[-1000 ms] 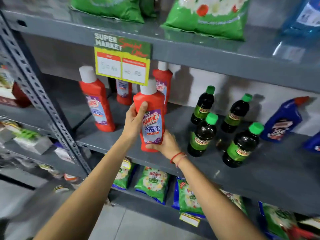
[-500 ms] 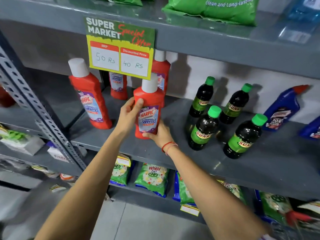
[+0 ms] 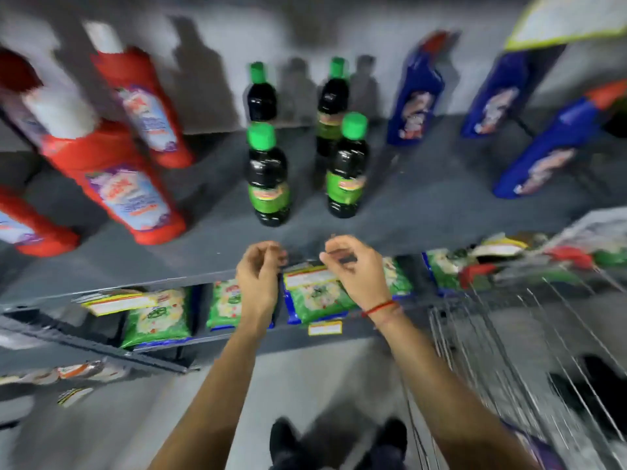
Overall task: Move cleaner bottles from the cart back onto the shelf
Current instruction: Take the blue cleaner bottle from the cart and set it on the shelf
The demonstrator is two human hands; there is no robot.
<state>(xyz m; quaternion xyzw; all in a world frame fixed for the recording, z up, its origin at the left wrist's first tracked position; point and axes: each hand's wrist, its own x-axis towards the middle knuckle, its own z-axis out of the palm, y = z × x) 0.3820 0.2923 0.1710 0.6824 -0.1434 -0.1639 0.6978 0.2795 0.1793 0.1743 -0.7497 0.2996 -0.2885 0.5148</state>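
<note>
- Since the earlier frame, both hands had let go of the red plastic cleaner bottle with the white cap (image 3: 112, 171); it stood on the grey metal shelf (image 3: 424, 212), leaning only through lens distortion and blur.
- Left hand (image 3: 259, 276) and right hand (image 3: 356, 266) hung side by side in front of the shelf edge, fingers loosely curled, both empty.
- Other red bottles stood behind and to the left; four dark bottles with green caps (image 3: 268, 174) stood centre; blue angled-neck bottles (image 3: 415, 93) stood right.
- Wire shopping cart (image 3: 509, 351) sat at the lower right; contents too blurred to count.
- Judgement: one placement complete; next step probably a reach into the cart.
</note>
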